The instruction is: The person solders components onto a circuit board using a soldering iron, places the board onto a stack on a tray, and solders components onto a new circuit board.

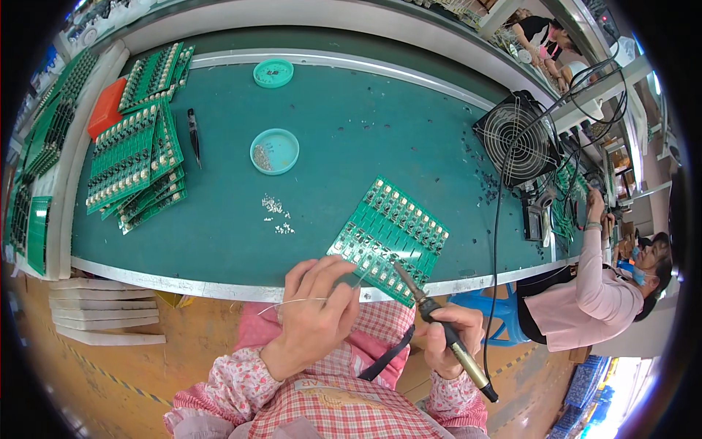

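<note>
A green circuit board panel, with rows of small white and black parts, lies aslant at the table's front edge. My left hand is closed at its near left side, pinching a thin silvery solder wire whose loose end sticks out to the left. Wrapped around the handle of a soldering iron, my right hand is beside the panel's near right corner. The iron's tip points up and left over the panel; whether it touches the board I cannot tell.
Stacked circuit boards and a red box stand at left, near black tweezers. Two turquoise dishes and loose white parts lie mid-table. A fan and cable are at right, where a co-worker sits.
</note>
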`<state>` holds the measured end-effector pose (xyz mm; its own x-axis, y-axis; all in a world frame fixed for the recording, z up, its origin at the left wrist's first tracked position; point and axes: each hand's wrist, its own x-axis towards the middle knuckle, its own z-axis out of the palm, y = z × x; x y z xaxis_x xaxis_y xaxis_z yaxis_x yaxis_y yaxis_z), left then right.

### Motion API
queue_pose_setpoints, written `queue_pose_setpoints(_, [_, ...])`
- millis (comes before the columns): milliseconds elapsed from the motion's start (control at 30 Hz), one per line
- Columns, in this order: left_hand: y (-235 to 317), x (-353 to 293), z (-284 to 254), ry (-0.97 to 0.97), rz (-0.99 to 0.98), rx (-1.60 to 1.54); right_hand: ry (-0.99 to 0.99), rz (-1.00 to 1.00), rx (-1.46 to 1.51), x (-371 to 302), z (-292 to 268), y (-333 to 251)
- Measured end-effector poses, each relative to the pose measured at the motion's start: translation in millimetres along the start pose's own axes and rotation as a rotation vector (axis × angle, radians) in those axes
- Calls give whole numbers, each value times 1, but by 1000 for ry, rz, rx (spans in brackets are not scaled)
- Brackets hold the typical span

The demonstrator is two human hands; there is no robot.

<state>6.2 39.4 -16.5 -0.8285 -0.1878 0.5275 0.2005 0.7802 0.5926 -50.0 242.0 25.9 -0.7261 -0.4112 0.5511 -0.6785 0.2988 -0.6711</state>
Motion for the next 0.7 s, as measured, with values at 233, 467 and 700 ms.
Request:
queue_pose_setpoints(233, [0, -3, 2, 13, 21, 67, -158, -125, 49, 10, 8, 1])
queue_pose_setpoints(467, [2, -2, 4, 10, 3, 77, -172, -150, 23, 9, 12, 4])
queue_pose_setpoints(700, [3, 0, 6, 12, -3, 91, -215, -219, -37, 17, 13, 2])
